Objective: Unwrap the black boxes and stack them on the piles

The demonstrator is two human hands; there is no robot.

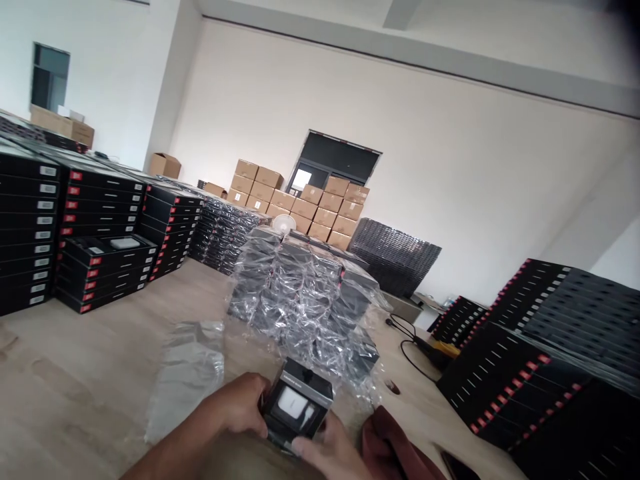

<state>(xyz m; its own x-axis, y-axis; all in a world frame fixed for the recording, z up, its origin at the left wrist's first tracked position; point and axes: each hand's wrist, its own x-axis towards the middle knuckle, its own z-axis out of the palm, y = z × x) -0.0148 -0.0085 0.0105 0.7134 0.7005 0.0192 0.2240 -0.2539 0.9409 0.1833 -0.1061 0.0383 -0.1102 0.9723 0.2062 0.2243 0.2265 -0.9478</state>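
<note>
Between my two hands is a small black box (298,403) with a picture of a white device on its front face. My left hand (245,403) is wrapped round its left side, thumb near the lower front edge. On the lower right, my right hand (330,447) grips the box with its thumb at the bottom edge; its other fingers are partly hidden behind. Just beyond the box stands a pile of dark boxes in clear plastic wrap (305,287). A clear plastic bag (187,370) lies flat on the wooden table (100,373), left of my hands.
Stacked black boxes (105,267) line the left side, one bearing a white item on top. More black boxes (520,380) stand at the right, near a black cable (407,340). A maroon cloth (395,443) and a phone-like dark object (457,465) lie close by. Cardboard cartons (325,207) rise behind.
</note>
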